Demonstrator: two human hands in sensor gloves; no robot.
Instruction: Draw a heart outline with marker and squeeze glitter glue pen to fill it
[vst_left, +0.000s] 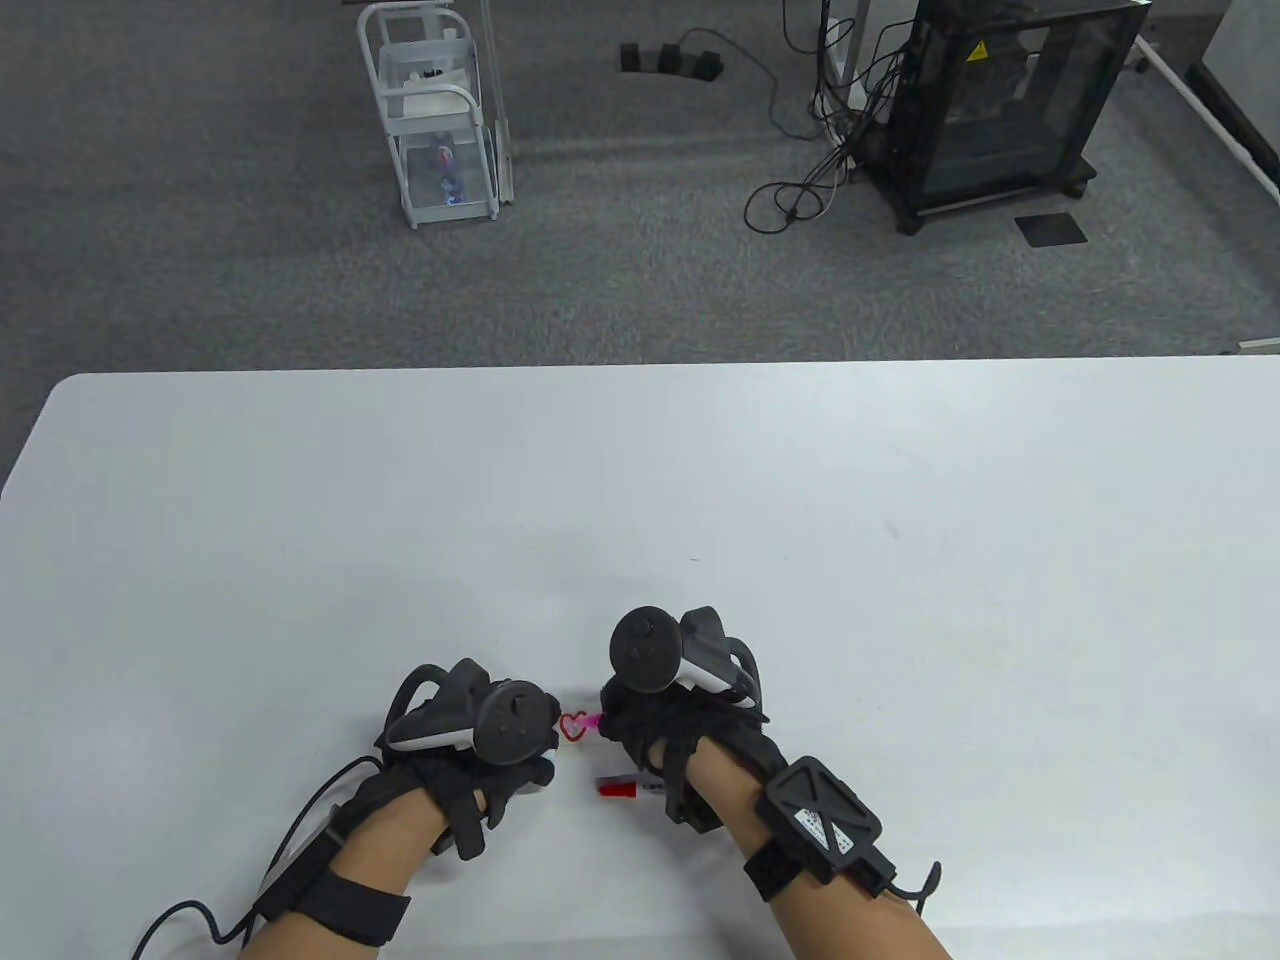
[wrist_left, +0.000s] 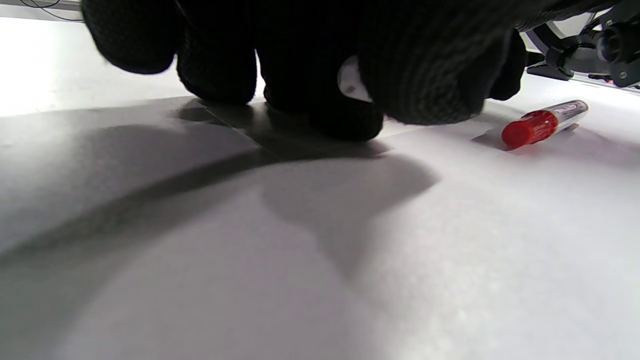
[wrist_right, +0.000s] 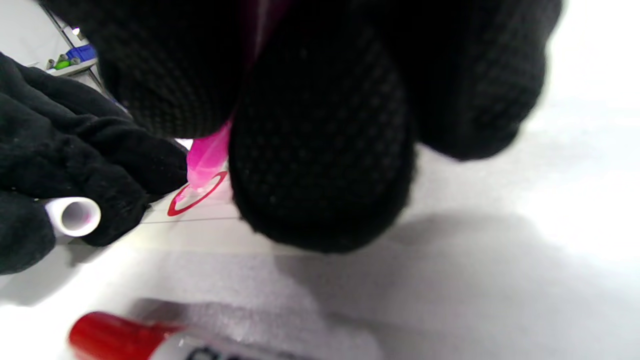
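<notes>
A small red heart outline (vst_left: 573, 726) is drawn on a white paper sheet (wrist_left: 300, 142) between my hands. My right hand (vst_left: 628, 722) grips a pink glitter glue pen (wrist_right: 207, 157), with the nozzle touching the heart outline (wrist_right: 197, 197). My left hand (vst_left: 530, 765) rests its fingertips (wrist_left: 345, 120) on the sheet just left of the heart. It holds a small white cap (wrist_right: 75, 216) between its fingers, and the white cap (wrist_left: 350, 80) also shows in the left wrist view. The red-capped marker (vst_left: 625, 789) lies on the table under my right wrist.
The white table (vst_left: 800, 500) stretches far and wide beyond my hands. The red-capped marker (wrist_left: 542, 122) lies right of my left fingers. Past the table's far edge stand a white cart (vst_left: 435, 110) and a black cabinet (vst_left: 1000, 100) on grey carpet.
</notes>
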